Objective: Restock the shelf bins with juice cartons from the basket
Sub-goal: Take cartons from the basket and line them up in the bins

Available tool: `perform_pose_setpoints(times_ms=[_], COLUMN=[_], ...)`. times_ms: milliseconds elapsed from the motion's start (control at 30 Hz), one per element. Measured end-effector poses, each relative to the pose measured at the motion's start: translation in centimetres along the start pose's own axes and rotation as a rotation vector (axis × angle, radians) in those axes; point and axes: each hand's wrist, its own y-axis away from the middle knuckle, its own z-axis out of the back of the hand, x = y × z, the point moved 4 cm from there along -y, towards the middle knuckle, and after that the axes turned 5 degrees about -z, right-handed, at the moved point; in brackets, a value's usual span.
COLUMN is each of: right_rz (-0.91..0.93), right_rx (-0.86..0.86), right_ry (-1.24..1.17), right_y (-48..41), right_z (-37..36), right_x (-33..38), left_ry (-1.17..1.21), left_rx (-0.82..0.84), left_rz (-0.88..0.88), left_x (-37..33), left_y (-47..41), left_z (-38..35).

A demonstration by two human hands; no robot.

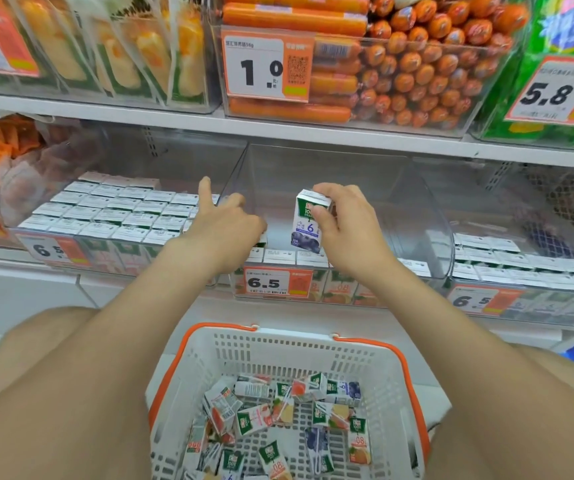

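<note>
My right hand (341, 220) pinches a blueberry carton (308, 223) over the middle bin (434, 220)
My left hand (226, 225) reaches in, I cannot tell its grip; the basket (296, 336) holds loose cartons (254, 419)

Blueberry juice carton (308, 221) upright within middle clear bin (387, 202); mixed cartons (254, 419) lie jumbled in white, orange-rimmed basket (365, 365).

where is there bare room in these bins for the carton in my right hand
Middle bin: bare floor beyond the blueberry carton and front row of cartons, between the clear side walls. Left bin is packed full; right bin's front rows are crowded.
</note>
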Motion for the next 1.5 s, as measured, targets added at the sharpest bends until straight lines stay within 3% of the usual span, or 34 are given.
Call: perform_pose_setpoints(times_ms=[67,133,233,333,433,533,700,867,933,1167,1333,1500], right_rz=[-0.003,0.010,0.008,-0.043,-0.100,-0.090,-0.160,-0.297,-0.310,-0.279,-0.155,-0.136], right_rx=[-0.014,-0.036,-0.065,-0.042,-0.073,-0.098,-0.181,-0.349,-0.379,-0.398,-0.253,-0.062], right_ry=[-0.012,-0.031,-0.084,-0.253,-0.387,-0.341,-0.251,-0.184,-0.121,0.143,0.519,0.727], right_y=[0.2,0.6,1.2,2.2,3.6,5.0,6.0,6.2,5.9,4.7,3.6,2.2], right_z=[0.5,1.1,2.6,4.2,6.2,9.0,13.3,18.1,20.0,24.0,24.1,22.7], right_x=[-0.1,0.1,0.2,-0.2,-0.7,-1.7,-5.2,-9.7,-11.6,-17.9,-21.9,-25.3], left_ry=[0.010,0.117,0.644,1.214,1.439,1.548,1.524,1.204,1.104,0.572,0.313,0.174], left_rx=[-0.047,-0.227,-0.480,-0.455,-0.396,-0.316,-0.327,-0.631,-0.683,-0.605,-0.411,-0.400], left_rz=[-0.014,-0.025,-0.037,-0.043,-0.074,-0.162,-0.289,-0.116,-0.149,-0.416,-0.380,-0.398], left_x=[-0.7,-1.3,-2.7,-5.0,-7.0,-9.4,-14.8,-18.6,-20.2,-27.2,-30.0,-30.4], left_y=[0.4,0.8,1.9,2.8,2.6,1.9,0.1,-2.1,-3.1,-6.0,-7.5,-7.7], left_z=[0.5,1.1,3.0,4.3,5.0,6.4,9.3,10.9,11.0,11.5,10.1,8.1])
